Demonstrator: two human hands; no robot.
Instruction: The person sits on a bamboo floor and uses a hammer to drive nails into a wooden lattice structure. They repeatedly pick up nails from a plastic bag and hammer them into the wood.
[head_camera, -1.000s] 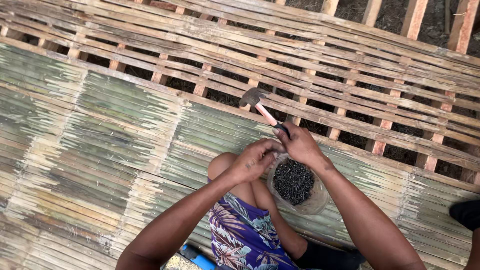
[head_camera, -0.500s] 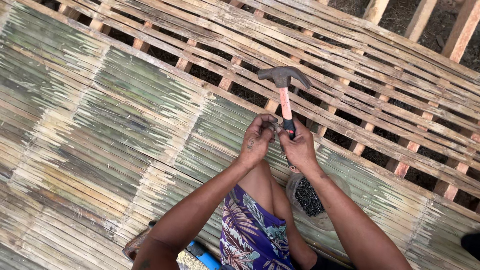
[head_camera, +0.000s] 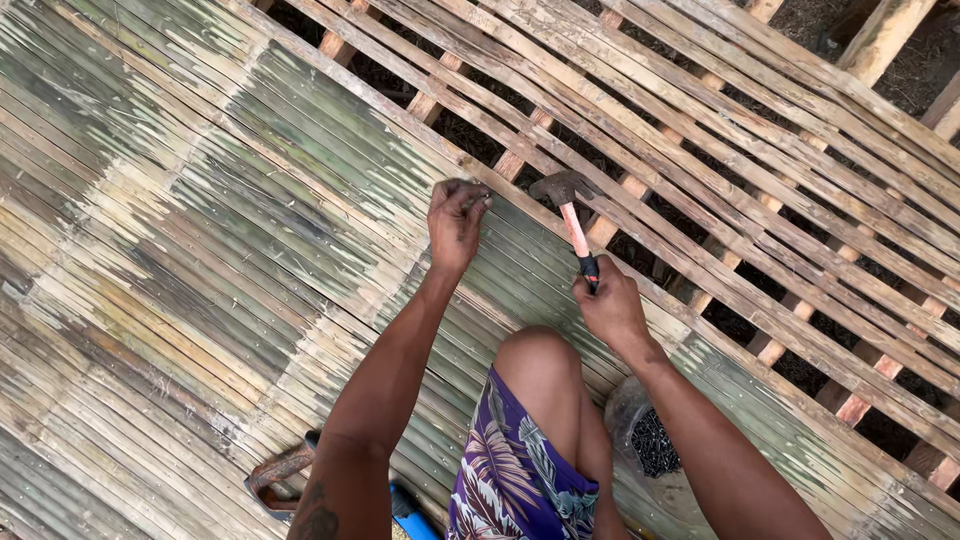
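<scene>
A nail (head_camera: 478, 203) is pinched between the fingertips of the left hand (head_camera: 455, 225), just above the centre of the frame, its tip set near the upper edge of the flattened bamboo flooring (head_camera: 200, 250). The right hand (head_camera: 612, 310) is clamped around the lower handle of a claw hammer (head_camera: 568, 205), whose head is raised to the right of the nail and is not touching it. Thin bamboo slats (head_camera: 720, 150) over wooden joists (head_camera: 520, 160) fill the upper right. A clear bag of dark nails (head_camera: 648, 440) lies at lower right, beside the bent knee.

For a clean start, the nail is best kept upright over a joist — not over a gap — and tapped lightly first, the pinching fingers being drawn away only once it stands alone.
</scene>
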